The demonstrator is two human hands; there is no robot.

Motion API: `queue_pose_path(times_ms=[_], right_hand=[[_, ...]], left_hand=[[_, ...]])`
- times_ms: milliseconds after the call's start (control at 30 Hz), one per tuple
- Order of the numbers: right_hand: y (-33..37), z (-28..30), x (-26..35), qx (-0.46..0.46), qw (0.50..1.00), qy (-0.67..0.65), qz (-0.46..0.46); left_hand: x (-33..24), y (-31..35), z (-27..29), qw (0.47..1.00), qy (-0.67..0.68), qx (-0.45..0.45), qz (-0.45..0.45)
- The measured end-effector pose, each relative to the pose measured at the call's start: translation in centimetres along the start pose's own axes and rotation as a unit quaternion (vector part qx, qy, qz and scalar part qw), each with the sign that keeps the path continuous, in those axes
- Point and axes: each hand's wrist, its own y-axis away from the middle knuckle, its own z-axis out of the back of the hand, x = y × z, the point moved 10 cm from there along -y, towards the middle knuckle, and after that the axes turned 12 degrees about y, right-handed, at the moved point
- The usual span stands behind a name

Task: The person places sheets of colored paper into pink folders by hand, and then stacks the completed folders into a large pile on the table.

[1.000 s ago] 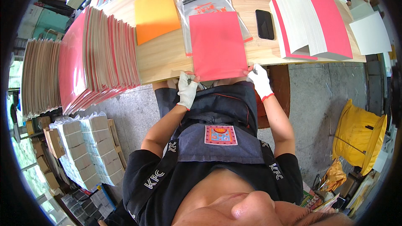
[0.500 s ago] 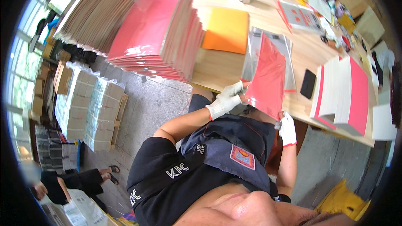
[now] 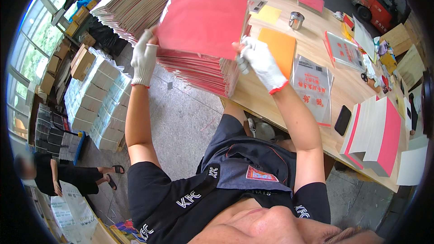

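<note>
My left hand (image 3: 144, 58), in a white glove with bare fingertips, grips the lower left corner of a thin pink sheet in glossy clear film (image 3: 205, 16). At its lower right corner my gloved right hand (image 3: 261, 58) pinches the same sheet. The sheet is held over a tall stack of pink film-wrapped pieces (image 3: 203, 72) at the table's left edge and hides the top of that stack. To the right of the stack lies an orange sheet pile (image 3: 280, 47). Nearer my right forearm is a clear-film packet with red print (image 3: 312, 83).
Another tall stack with pale edges (image 3: 135, 4) stands at far left. The wooden table (image 3: 253, 95) also bears a metal cup (image 3: 296, 20), a black phone (image 3: 343, 119) and thick pink-covered paper blocks (image 3: 375, 135). Pallet bundles (image 3: 97, 108) and a person (image 3: 49, 171) are at left.
Both hands have moved up and left, carrying the pink sheet from above the table's front edge to over the tall stack. The sheet has gone from bent to nearly flat.
</note>
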Motion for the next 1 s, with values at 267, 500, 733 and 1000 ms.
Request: queue_pose_path(times_ms=[267, 500, 733, 1000], right_hand=[[4.9, 1.0, -5.6, -0.014, 0.996, -0.091, -0.001], [24.1, 4.2, -17.3, 0.101, 0.945, 0.117, -0.290], [31.3, 11.4, -13.9, -0.061, 0.914, 0.173, -0.363], [38.9, 23.9, -0.3, -0.261, 0.853, 0.368, -0.262]], left_hand=[[7.6, 7.3, 2.0, 0.937, 0.240, -0.246, -0.060], [8.4, 23.1, -18.3, 0.973, -0.005, 0.205, -0.102], [5.1, 14.1, -41.6, 0.924, -0.065, 0.309, -0.215], [19.0, 7.7, -50.6, 0.844, -0.244, 0.462, -0.120]])
